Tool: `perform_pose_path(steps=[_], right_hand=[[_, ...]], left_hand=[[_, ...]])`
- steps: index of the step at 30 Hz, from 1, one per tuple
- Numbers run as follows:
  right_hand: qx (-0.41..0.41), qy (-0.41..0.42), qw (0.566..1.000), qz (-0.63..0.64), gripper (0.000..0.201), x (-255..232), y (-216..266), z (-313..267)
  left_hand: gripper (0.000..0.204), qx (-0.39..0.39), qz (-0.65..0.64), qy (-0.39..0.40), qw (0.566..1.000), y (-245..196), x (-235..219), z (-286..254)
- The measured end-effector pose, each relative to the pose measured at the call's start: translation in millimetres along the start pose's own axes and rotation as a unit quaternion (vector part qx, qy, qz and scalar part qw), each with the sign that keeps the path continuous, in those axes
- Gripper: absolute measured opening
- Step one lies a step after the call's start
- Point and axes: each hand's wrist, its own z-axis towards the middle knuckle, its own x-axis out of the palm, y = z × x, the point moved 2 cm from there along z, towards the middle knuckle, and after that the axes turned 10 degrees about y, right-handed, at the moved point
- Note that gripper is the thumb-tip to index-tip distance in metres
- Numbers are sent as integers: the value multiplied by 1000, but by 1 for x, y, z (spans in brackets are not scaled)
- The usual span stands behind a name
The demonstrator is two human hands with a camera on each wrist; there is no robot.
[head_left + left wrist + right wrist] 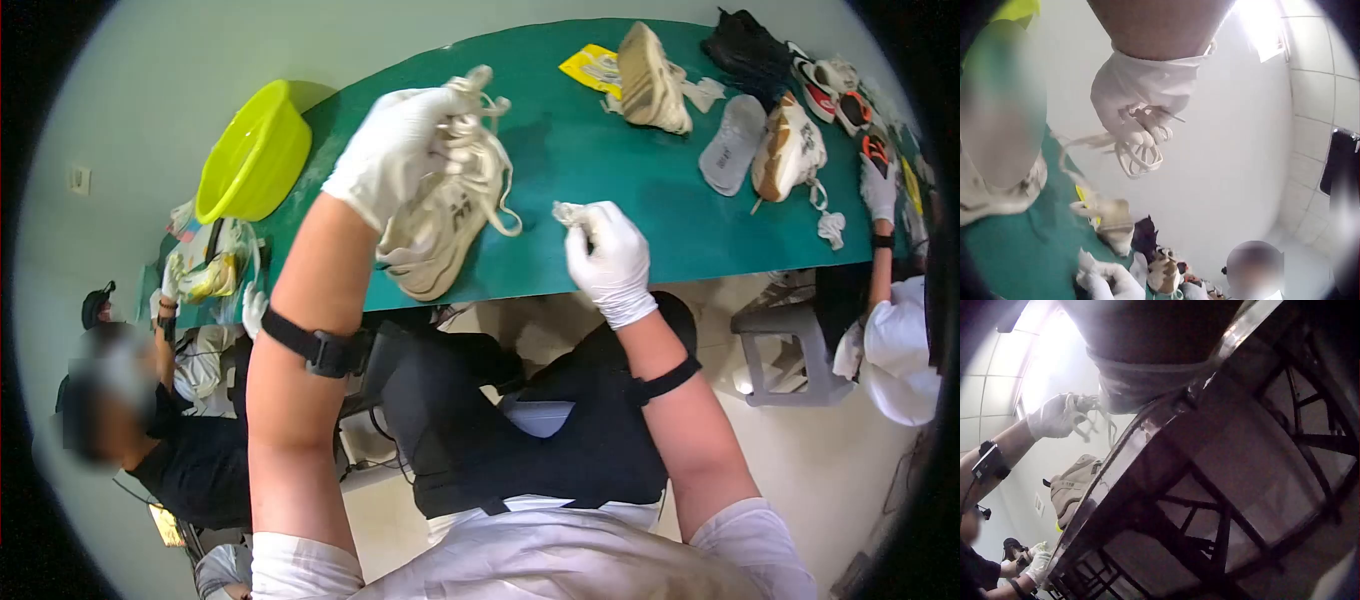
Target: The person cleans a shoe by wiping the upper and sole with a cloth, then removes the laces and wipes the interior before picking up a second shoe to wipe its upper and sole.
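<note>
My gloved left hand [397, 150] grips a bundle of cream laces [1139, 156], raised above a beige sneaker [432, 235] at the table's near edge. Laces trail from the hand down around the shoe. In the right wrist view the sneaker [1072, 487] stands below the left hand [1054, 417], which has lace loops hanging from it. My gloved right hand [612, 258] pinches a small crumpled white wipe [570, 212] over the table edge, to the right of the shoe and apart from it.
A lime basin [255, 150] stands at the table's left. Toward the right lie a yellow packet [590, 66], another beige shoe [650, 80], a grey insole [733, 145] and a brown-soled shoe [790, 150]. Other people work at both sides; a grey stool [790, 350] is at right.
</note>
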Motion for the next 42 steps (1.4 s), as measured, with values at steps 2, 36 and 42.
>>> perform_pose_path(steps=[2,36,42], right_hand=[[-2,-4,1000,17,15,1,1,2],[57,23,998,-16,11,9,-13,1],[10,3,999,-38,19,11,-27,1]], left_hand=[[25,-1,22,7,1000,-9,48,18],[57,64,514,-80,852,97,-42,-120],[37,148,486,-226,831,142,-12,-115]])
